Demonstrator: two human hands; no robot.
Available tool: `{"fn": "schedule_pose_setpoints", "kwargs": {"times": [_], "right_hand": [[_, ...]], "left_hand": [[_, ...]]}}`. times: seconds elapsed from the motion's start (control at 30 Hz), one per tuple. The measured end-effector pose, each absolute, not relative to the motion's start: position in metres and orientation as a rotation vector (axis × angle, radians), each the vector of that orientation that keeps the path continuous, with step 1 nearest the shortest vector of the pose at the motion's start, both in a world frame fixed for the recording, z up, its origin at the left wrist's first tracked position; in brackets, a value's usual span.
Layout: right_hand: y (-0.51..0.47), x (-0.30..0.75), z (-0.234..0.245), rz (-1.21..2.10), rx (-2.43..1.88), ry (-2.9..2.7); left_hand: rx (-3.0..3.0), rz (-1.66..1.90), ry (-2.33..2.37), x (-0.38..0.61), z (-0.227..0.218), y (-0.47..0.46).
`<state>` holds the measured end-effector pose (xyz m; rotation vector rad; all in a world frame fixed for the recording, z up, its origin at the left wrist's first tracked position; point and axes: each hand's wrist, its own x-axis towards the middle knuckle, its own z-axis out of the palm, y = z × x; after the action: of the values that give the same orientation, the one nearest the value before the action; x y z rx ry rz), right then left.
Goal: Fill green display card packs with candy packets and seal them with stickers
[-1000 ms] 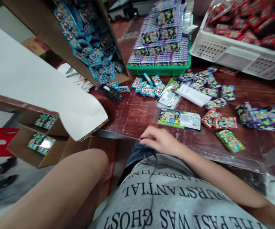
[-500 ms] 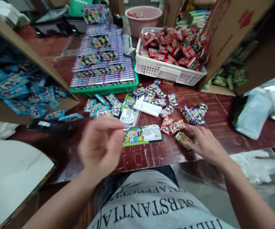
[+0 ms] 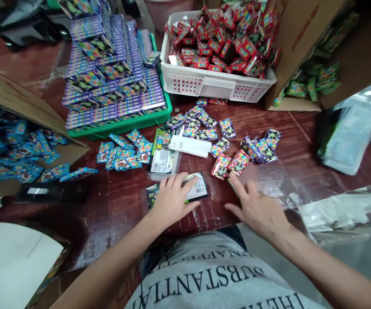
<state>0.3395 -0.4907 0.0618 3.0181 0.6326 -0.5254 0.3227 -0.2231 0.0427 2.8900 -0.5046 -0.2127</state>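
My left hand (image 3: 172, 197) lies open across a printed plastic bag (image 3: 199, 183) with a black-and-green label, its fingers covering the middle. My right hand (image 3: 259, 210), slightly blurred, has its fingers apart over the table to the right. Just a green edge shows at its fingertips; the rest of that thing is hidden. Two red candy packets (image 3: 220, 166) lie right beyond those fingers. Behind my left hand is a second labelled bag (image 3: 161, 162), with a white tube-like wrapper (image 3: 190, 146) by it. Purple candy packets (image 3: 226, 128) and blue candy packets (image 3: 127, 163) lie loose around them.
A green tray (image 3: 121, 124) holds stacked purple boxes. The white basket (image 3: 217, 86) is heaped with red packets. Cardboard boxes stand on both sides, the left one (image 3: 21, 96) with blue packets, the right one (image 3: 301, 43) with green. Clear bags (image 3: 346, 133) lie at right.
My left hand has come down onto the labelled bag from above its left side. My right hand has moved left and nearer me, over where the green packet lay. The view has shifted.
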Motion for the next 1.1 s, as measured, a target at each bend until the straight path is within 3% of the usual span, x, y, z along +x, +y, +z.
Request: {"fn": "schedule_pose_setpoints", "kwargs": {"times": [0.1, 0.27, 0.43, 0.6, 0.67, 0.8, 0.9, 1.1], "right_hand": [[-0.494, 0.355, 0.079, -0.745, 3.077, 0.906], [-0.497, 0.432, 0.075, -0.332, 3.023, 1.4], [-0.474, 0.477, 0.068, -0.521, 2.676, 1.8], [-0.505, 0.447, 0.093, -0.273, 3.45, 1.315], [-0.527, 0.422, 0.089, -0.394, 3.679, 1.049], [-0.542, 0.382, 0.059, -0.957, 3.888, 0.561], [-0.524, 0.375, 0.048, -1.254, 3.924, 0.526], [-0.508, 0.39, 0.055, -0.615, 3.396, 1.354]], "left_hand": [[2.881, -0.236, -0.493, 0.313, 0.044, -0.21], [2.783, -0.119, -0.483, 0.322, 0.052, -0.224], [2.689, -0.224, -0.745, 0.336, 0.066, -0.264], [2.649, -0.201, -0.713, 0.34, 0.052, -0.288], [2.633, -0.211, -0.717, 0.344, 0.043, -0.297], [2.621, -0.287, -0.727, 0.35, 0.035, -0.308], [2.656, -0.266, -0.674, 0.345, 0.04, -0.298], [2.891, -0.277, -0.535, 0.31, 0.053, -0.213]]}}
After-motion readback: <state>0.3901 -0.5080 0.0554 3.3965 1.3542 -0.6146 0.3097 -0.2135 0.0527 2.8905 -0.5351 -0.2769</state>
